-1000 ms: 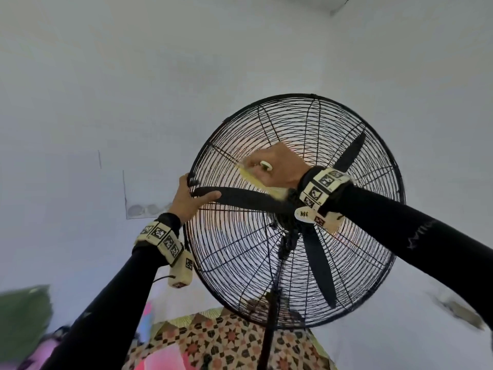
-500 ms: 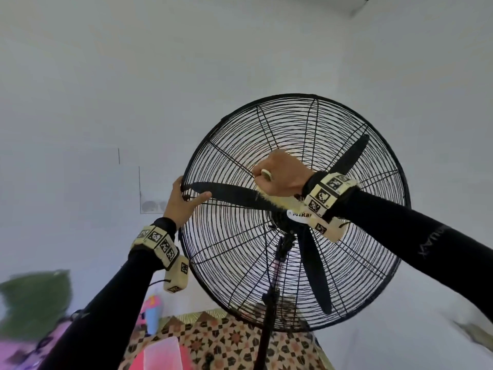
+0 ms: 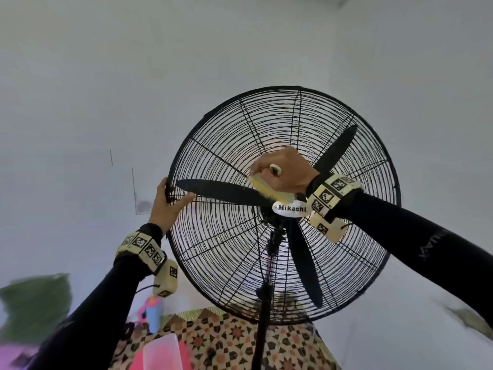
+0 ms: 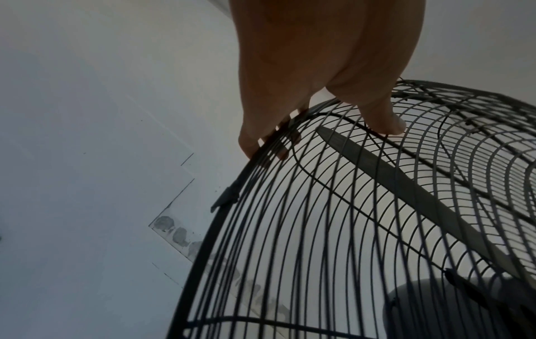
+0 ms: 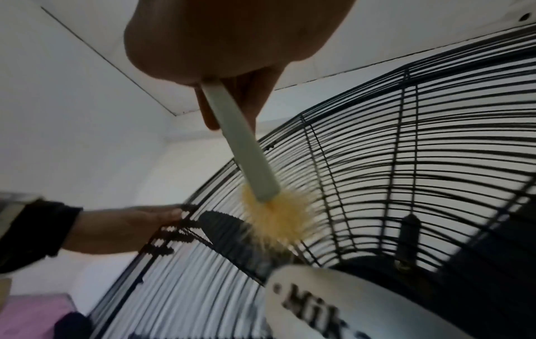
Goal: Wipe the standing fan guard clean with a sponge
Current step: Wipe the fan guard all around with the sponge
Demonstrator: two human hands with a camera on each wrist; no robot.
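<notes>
A black standing fan's round wire guard fills the middle of the head view, with black blades behind it and a white badge at the hub. My left hand grips the guard's left rim; the fingers curl behind the wires and the thumb lies on the front. My right hand holds a white-handled cleaning tool. Its yellow head presses on the guard just up-left of the hub. In the right wrist view the yellow head looks bristly and blurred.
The fan's black pole runs down in front of a patterned cloth. Pink and blue items and a green shape lie at the lower left. White walls stand behind the fan.
My right hand slid the yellow head along the guard toward the hub, then a little back out to the upper left. My left hand kept its hold on the rim.
</notes>
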